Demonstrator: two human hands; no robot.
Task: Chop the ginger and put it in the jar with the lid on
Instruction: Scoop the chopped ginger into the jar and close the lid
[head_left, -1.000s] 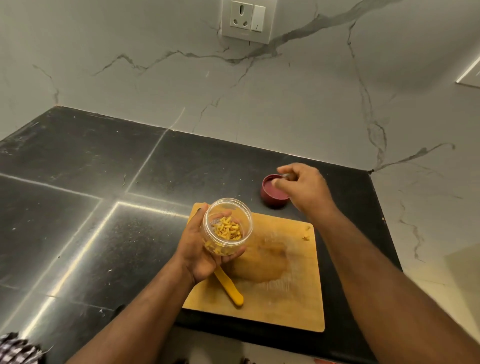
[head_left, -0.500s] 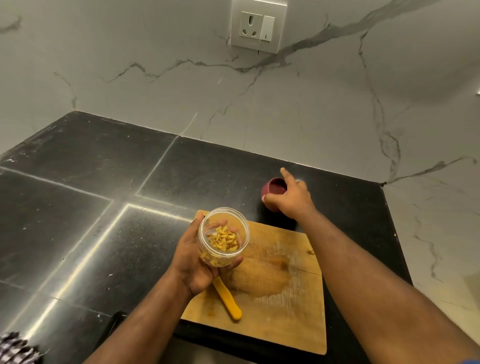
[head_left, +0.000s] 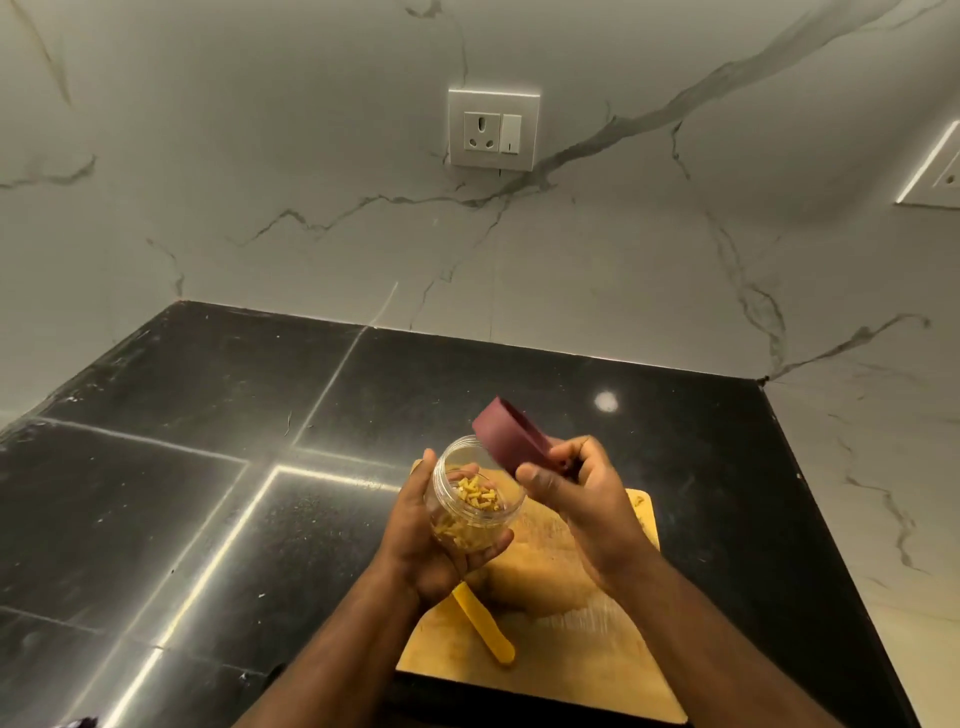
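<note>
My left hand (head_left: 423, 540) grips a small clear plastic jar (head_left: 467, 493), tilted toward me, with chopped yellow ginger (head_left: 475, 501) inside. The jar's mouth is uncovered. My right hand (head_left: 582, 488) pinches a maroon round lid (head_left: 511, 434) by its rim, holding it tilted just above and to the right of the jar's mouth. Both hands hover over a wooden chopping board (head_left: 587, 649). A knife with a yellow handle (head_left: 485, 631) lies on the board under my left wrist; its blade is hidden.
The board sits on a black stone counter (head_left: 208, 467) near its front right corner. Marble wall behind carries a white socket plate (head_left: 493, 130); another plate (head_left: 935, 171) is at the far right. A small ginger scrap (head_left: 639, 500) lies on the board's far corner.
My right hand picked the maroon lid off the counter behind the board and brought it up beside the jar's mouth. The camera tilted upward.
</note>
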